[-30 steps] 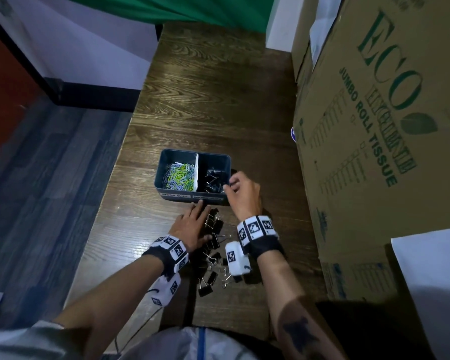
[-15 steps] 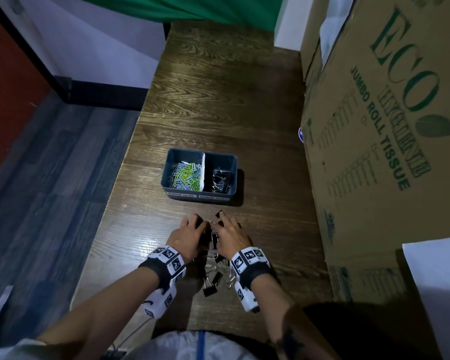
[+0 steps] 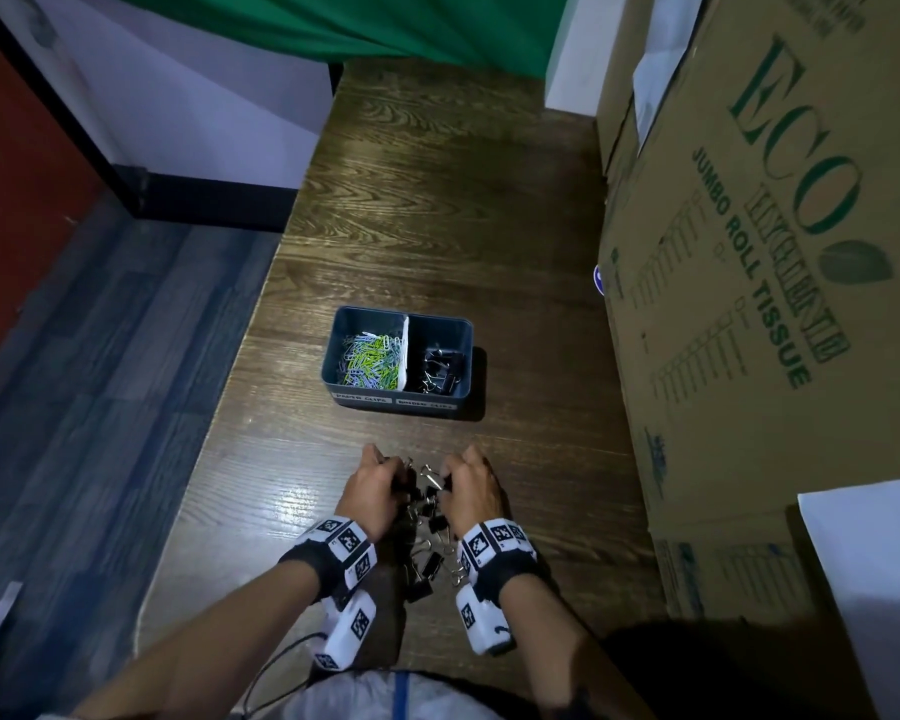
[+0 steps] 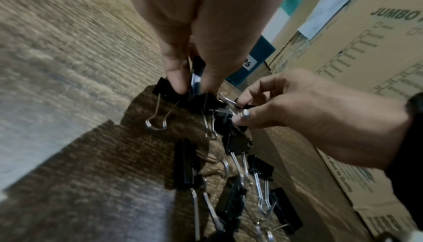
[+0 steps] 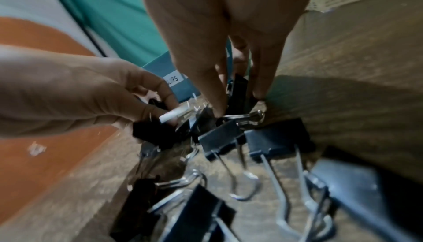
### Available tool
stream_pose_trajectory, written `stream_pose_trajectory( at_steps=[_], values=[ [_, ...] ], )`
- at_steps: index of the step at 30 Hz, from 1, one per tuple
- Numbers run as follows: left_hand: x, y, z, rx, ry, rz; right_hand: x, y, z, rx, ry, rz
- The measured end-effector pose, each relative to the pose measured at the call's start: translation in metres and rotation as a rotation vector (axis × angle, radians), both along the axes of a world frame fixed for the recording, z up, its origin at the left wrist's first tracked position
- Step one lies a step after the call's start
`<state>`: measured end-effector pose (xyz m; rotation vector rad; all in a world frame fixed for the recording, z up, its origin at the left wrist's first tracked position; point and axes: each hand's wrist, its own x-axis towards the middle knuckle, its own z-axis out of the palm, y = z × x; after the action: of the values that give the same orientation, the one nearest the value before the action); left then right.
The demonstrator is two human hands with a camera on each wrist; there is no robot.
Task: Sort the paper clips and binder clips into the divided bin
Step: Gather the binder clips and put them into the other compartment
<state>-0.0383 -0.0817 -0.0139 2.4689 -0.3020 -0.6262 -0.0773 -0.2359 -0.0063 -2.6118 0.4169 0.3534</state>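
Note:
A blue-grey divided bin [image 3: 401, 400] stands mid-table, coloured paper clips [image 3: 370, 356] in its left half and black binder clips [image 3: 437, 368] in its right half. Nearer me, a pile of black binder clips [image 3: 427, 532] lies on the wood. My left hand [image 3: 380, 485] pinches a binder clip [image 4: 196, 70] at the pile's far left edge. My right hand [image 3: 468, 485] pinches another binder clip [image 5: 238, 90] at the pile's far right edge. In both wrist views several loose clips [image 4: 235, 179] [image 5: 270, 142] lie below the fingers.
A large cardboard box [image 3: 759, 304] printed "ECO Jumbo Roll Tissue" walls off the table's right side. The wooden table [image 3: 437, 210] stretches beyond the bin; its left edge [image 3: 230, 392] drops to a blue-grey floor. White paper [image 3: 874, 589] lies at lower right.
My right hand came back from the bin's right half to the pile. My left hand has curled its fingers onto a clip. The view has shifted so the bin sits farther from my hands.

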Motion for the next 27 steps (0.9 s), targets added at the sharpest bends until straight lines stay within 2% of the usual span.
stream_pose_trajectory(
  at_steps=[3,7,11,14,18,22,27],
  values=[
    [0.003,-0.001,0.008,-0.014,-0.071,-0.062,0.0,0.001,0.0,0.054,-0.023,-0.106],
    [0.021,-0.014,0.044,-0.04,-0.244,-0.11,0.002,-0.002,0.004,0.084,-0.046,-0.147],
    [0.059,-0.036,0.081,-0.127,-0.375,-0.046,0.013,-0.008,0.025,0.104,-0.048,-0.14],
    [0.081,-0.045,0.095,-0.233,-0.419,-0.015,0.032,-0.015,0.051,0.114,-0.121,-0.142],
    [0.088,-0.043,0.092,-0.266,-0.411,-0.048,0.067,-0.023,0.094,0.136,-0.27,-0.147],
    [0.066,-0.03,0.084,-0.095,-0.435,-0.104,0.101,-0.028,0.115,0.162,-0.434,-0.161],
    [0.023,0.0,0.049,0.078,-0.226,-0.234,0.104,-0.033,0.11,0.199,-0.452,-0.134]
  ],
)
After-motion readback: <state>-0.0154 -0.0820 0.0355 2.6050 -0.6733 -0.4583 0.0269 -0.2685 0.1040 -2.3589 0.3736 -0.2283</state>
